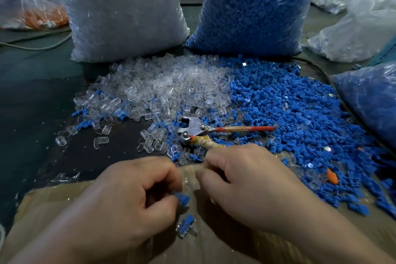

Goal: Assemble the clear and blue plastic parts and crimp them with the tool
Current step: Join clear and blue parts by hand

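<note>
My left hand (137,195) has its fingers curled round a blue plastic part (182,198) that pokes out at the fingertips. My right hand (242,180) is beside it with fingers curled; what it holds is hidden. Below the hands, an assembled clear-and-blue piece (186,226) lies on the cardboard (53,206). The crimping tool (205,129), metal-headed with red handles, lies just beyond my right hand, between a heap of clear parts (167,85) and a heap of blue parts (289,109).
A big bag of clear parts (120,10) and a big bag of blue parts (257,6) stand behind the heaps. Another blue-filled bag (370,96) sits at the right edge. Loose bags lie back right, an orange-filled bag (38,13) back left.
</note>
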